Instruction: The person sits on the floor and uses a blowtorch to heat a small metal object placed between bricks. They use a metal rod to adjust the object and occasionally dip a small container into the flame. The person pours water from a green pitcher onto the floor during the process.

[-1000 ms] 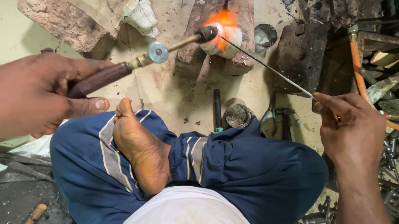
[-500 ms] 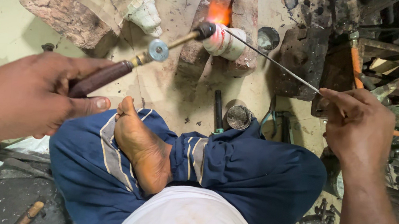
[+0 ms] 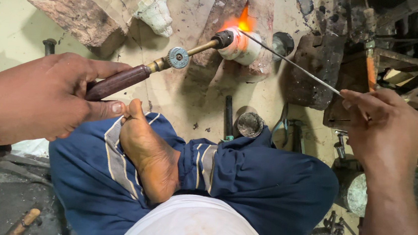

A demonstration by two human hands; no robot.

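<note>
My left hand (image 3: 46, 102) grips the dark wooden handle of a gas torch (image 3: 173, 60). Its brass tube with a round valve knob reaches up and to the right. At the nozzle an orange flame (image 3: 241, 23) plays on a white cylindrical workpiece (image 3: 244, 48), which rests on two reddish bricks (image 3: 264, 12). My right hand (image 3: 382, 123) pinches a thin metal rod (image 3: 293, 63) whose far tip touches the heated workpiece. I sit cross-legged in blue cloth, with a bare foot (image 3: 149, 152) resting on my lap.
A loose brick (image 3: 71, 9) and a white broken lump (image 3: 155, 11) lie at the back left. A dark stone block (image 3: 317, 66) stands to the right of the workpiece. A small metal cup (image 3: 249, 124) and a dark tool lie by my knee. Scrap metal and tools crowd the right side.
The workpiece and flame sit a little higher in view. My right hand and the rod have moved slightly left and closer; the rod tip stays at the workpiece.
</note>
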